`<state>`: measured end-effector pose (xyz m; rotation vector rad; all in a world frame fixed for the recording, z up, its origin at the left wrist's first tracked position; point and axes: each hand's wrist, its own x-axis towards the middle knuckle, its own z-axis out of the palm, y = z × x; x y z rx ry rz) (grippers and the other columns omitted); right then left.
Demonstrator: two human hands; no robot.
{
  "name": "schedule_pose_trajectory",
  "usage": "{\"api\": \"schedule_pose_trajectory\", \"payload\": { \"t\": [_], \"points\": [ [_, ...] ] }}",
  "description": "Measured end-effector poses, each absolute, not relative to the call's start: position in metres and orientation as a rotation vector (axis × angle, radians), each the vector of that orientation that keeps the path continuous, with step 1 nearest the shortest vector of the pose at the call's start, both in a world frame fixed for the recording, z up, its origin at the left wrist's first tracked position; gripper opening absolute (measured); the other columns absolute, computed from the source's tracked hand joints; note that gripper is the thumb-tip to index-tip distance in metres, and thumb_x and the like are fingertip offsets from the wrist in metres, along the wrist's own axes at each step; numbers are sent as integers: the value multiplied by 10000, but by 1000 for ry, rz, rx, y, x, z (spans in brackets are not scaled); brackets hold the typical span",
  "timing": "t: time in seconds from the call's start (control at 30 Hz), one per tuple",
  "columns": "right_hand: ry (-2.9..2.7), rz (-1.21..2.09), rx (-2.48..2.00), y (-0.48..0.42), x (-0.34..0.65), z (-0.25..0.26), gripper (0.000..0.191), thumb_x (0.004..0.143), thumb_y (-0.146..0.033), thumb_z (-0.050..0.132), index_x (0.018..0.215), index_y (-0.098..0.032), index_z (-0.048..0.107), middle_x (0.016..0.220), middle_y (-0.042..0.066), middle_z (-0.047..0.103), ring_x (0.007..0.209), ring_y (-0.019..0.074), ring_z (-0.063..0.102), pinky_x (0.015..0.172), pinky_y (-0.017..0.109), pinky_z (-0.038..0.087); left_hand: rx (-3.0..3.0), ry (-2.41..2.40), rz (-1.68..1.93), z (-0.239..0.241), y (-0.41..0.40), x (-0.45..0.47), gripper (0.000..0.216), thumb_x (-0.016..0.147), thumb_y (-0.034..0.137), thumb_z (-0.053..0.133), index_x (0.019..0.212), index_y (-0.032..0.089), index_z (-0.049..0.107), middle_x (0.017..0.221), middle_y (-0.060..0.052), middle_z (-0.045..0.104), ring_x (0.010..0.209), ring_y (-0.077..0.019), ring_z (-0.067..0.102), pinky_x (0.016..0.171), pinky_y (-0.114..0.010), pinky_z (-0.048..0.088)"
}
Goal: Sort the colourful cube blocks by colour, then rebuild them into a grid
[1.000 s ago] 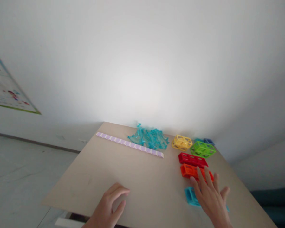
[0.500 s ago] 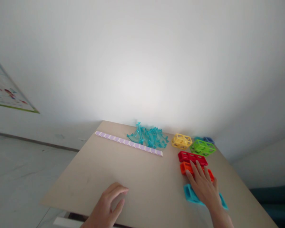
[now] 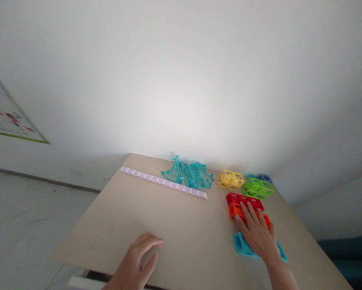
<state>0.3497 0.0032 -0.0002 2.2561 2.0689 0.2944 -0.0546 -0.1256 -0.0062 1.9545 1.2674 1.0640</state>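
My right hand (image 3: 257,233) lies over an orange openwork plastic block (image 3: 236,211), fingers spread and thumb at the block's near side. Directly behind, a red block (image 3: 240,198) of the same kind touches the orange one. A light-blue block (image 3: 244,246) sits partly hidden beneath that hand and wrist. Well to the left, my left hand (image 3: 140,255) hovers or rests at the table's front part, fingers curved, thumb apart, holding nothing.
Farther back on the table (image 3: 174,225) are a yellow block (image 3: 230,180), a green block (image 3: 257,187) and a dark-blue piece (image 3: 264,177). A pile of clear teal plastic pieces (image 3: 189,175) lies against the wall. In front of it runs a purple-and-white strip (image 3: 164,182).
The orange block has slid back against the red one, closing the gap between them. My right hand and the light-blue block have shifted slightly. My left hand is almost still.
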Motion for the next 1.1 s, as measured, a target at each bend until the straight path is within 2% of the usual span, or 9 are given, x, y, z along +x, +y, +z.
{"api": "schedule_pose_trajectory", "payload": {
  "t": [0.27, 0.47, 0.63, 0.87, 1.1],
  "points": [
    [2084, 270, 2300, 5, 349, 4, 641, 945, -566, 160, 1506, -289, 299, 1584, 20, 257, 1417, 320, 260, 1093, 561, 244, 1963, 1258, 1055, -5, -125, -56, 251, 900, 221, 515, 1129, 207, 615, 970, -92, 674, 930, -210, 635, 841, -317, 525],
    [2115, 269, 2391, 12, 337, 9, 607, 961, -510, 192, 1402, -193, 465, 1527, 69, 371, 1365, 306, 343, 1098, 513, 263, 1958, 1264, 1050, -8, -126, -55, 242, 907, 219, 509, 1124, 206, 616, 971, -95, 672, 933, -209, 632, 847, -321, 521],
    [2156, 316, 2430, 19, 329, 12, 554, 937, -506, 316, 1276, -132, 543, 1414, 124, 494, 1269, 314, 440, 1059, 461, 327, 1962, 1273, 1066, -6, -125, -55, 239, 898, 227, 525, 1113, 215, 629, 957, -85, 678, 921, -207, 636, 833, -315, 525],
    [2103, 312, 2463, 17, 327, 13, 545, 927, -498, 321, 1328, -186, 520, 1444, 74, 474, 1278, 313, 419, 1052, 484, 326, 1968, 1265, 1044, -6, -125, -54, 232, 901, 205, 510, 1109, 210, 614, 953, -90, 671, 913, -207, 625, 832, -321, 517],
    [2087, 303, 2456, 15, 325, 16, 577, 923, -502, 306, 1364, -182, 499, 1496, 39, 423, 1285, 318, 401, 1058, 488, 326, 1972, 1258, 1044, -6, -125, -54, 230, 902, 198, 508, 1112, 211, 601, 955, -84, 663, 917, -205, 618, 833, -322, 506]
  ]
}}
